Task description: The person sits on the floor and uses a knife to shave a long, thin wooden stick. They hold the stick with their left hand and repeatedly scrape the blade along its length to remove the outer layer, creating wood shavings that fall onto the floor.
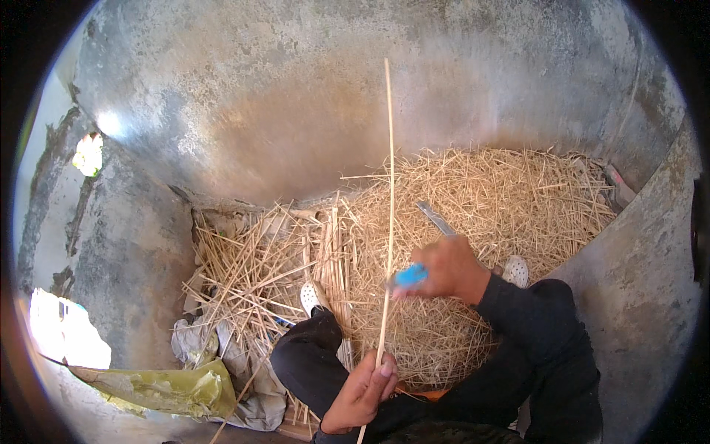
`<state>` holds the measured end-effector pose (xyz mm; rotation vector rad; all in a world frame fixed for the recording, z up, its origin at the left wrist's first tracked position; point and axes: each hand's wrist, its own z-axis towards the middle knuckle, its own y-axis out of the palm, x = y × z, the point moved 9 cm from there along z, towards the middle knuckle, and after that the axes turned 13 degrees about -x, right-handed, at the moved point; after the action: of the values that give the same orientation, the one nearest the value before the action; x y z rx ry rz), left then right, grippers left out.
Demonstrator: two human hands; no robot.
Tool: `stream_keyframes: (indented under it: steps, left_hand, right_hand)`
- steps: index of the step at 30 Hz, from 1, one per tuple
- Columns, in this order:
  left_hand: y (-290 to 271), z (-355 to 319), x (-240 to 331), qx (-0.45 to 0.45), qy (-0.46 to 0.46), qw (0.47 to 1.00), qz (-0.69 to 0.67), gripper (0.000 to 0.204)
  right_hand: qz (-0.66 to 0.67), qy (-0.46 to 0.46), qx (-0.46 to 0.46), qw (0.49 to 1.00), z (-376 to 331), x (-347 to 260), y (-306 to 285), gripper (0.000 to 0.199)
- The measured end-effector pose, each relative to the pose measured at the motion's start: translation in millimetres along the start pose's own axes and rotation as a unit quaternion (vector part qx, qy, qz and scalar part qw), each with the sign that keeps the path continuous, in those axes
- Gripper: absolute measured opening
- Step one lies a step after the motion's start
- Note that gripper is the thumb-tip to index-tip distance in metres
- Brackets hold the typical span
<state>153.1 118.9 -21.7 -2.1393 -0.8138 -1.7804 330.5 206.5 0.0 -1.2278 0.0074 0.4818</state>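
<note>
in the head view, the left hand (366, 392) has fingers closed on a long pale strip (390, 185) near its lower end; the right hand (447, 270) wraps a blurred blue tool (410, 275) by its middle. trimming seems underway, calling for a steady strip.

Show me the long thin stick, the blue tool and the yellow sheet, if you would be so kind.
Long thin stick (391, 200): head view, on the middle of its length.
Blue tool (411, 275): head view, on its blurred blue part.
Yellow sheet (194, 390): head view, on its broad right part.
</note>
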Motion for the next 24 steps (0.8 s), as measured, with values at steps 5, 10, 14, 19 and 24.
stream_keyframes:
  steps: [5,10,14,19,24]
  left_hand:
    - [10,-21,-14,-0.025,-0.042,0.999,0.010,0.020]
    - [0,-39,-21,0.025,-0.022,0.995,0.095,0.026]
    - [-2,-47,-13,0.019,-0.042,0.989,0.142,0.025]
    - [-2,-55,-14,0.011,-0.032,0.983,0.181,0.027]
    - [-3,-69,-18,0.076,-0.100,0.960,0.251,0.025]
  right_hand:
    - [0.051,0.149,-0.034,0.987,7,81,-6,0.084]
    - [0.019,0.098,0.026,0.995,4,73,-15,0.082]
    - [-0.033,0.061,0.047,0.997,8,66,-19,0.082]
    - [-0.063,0.065,0.085,0.992,17,76,-31,0.081]
    - [-0.091,0.071,0.084,0.990,20,98,-31,0.081]
